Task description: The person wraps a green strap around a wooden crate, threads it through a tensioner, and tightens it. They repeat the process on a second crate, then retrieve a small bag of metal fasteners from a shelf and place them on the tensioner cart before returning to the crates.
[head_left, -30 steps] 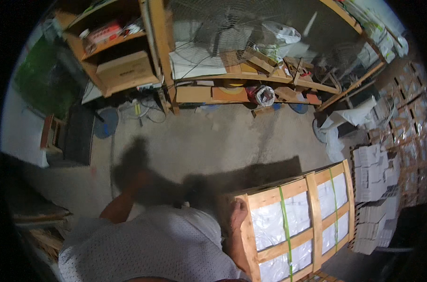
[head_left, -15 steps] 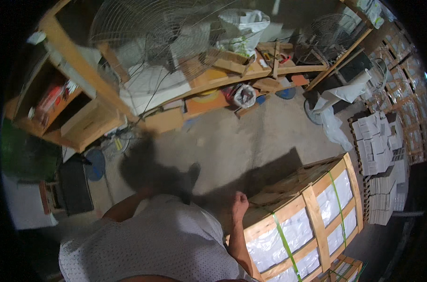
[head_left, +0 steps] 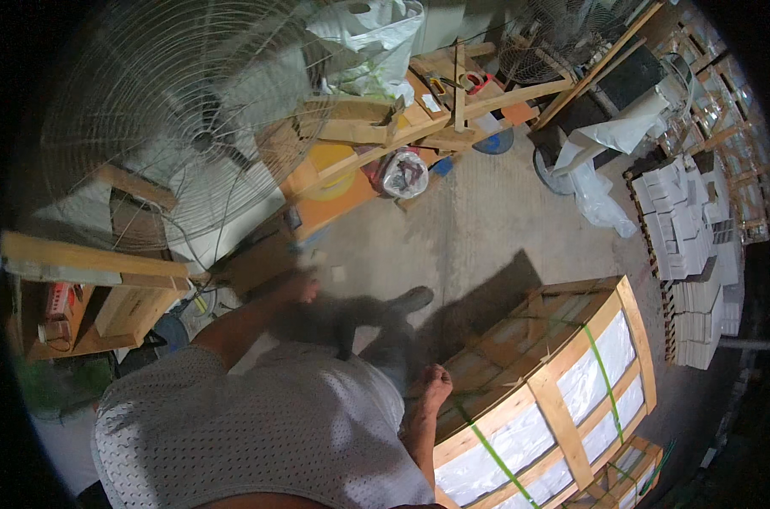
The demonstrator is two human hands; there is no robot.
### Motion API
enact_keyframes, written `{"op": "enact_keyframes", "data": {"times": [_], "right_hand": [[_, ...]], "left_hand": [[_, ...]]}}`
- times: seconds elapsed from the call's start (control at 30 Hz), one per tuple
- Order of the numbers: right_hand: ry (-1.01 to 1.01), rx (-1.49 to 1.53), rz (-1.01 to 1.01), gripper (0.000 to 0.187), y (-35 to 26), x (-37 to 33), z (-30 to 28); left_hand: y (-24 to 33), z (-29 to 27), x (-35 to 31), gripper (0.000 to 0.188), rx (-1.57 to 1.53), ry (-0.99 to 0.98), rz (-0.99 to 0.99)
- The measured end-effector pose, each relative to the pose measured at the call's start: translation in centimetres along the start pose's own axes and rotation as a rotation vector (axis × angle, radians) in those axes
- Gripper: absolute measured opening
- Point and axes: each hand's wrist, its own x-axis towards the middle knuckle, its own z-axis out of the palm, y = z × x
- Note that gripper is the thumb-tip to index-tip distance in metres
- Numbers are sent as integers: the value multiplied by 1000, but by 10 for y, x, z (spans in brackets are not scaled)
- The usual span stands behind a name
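Note:
My right hand (head_left: 436, 384) is beside the left side of a wooden crate (head_left: 563, 403), its fingers curled in and nothing visible in them. The crate is made of pale slats around white wrapped contents, with green straps across it. Whether the hand touches the crate, I cannot tell. My left hand (head_left: 305, 288) hangs out in front over the floor, dim and smeared, so its fingers do not show clearly. It is nearest to the workbench's lower edge but apart from it.
A large wire fan (head_left: 202, 136) stands at the upper left, before a wooden bench (head_left: 487, 103) with scraps and a white bag (head_left: 376, 51). A wooden cubby (head_left: 139, 310) sits left. White stacks (head_left: 677, 220) on pallets and a draped white sheet (head_left: 610, 136) are at the right.
My left hand has swung forward and right. The view has shifted, bringing the fan and bench closer at the left. The right hand stays curled beside the crate.

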Motion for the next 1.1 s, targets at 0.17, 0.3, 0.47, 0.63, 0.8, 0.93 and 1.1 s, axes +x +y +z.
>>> {"op": "enact_keyframes", "data": {"times": [0.17,0.3,0.47,0.63,0.8,0.93,1.1], "right_hand": [[-98,-128,-205,33,8,128,1],[-63,-180,-36,32,-3,251,26],[-406,26,355,35,-14,364,61],[-433,-347,209,33,-3,440,140],[-524,-399,244,38,34,526,225],[-418,-638,163,53,76,590,318],[-384,-625,86,93,112,658,426]], "left_hand": [[73,17,50,56,400,81,28],[116,31,77,56,430,293,190],[153,35,166,48,314,203,-19],[146,56,252,40,192,178,242],[147,59,315,34,189,117,58],[149,45,331,32,134,43,-142],[153,30,332,27,344,198,-82]]}}
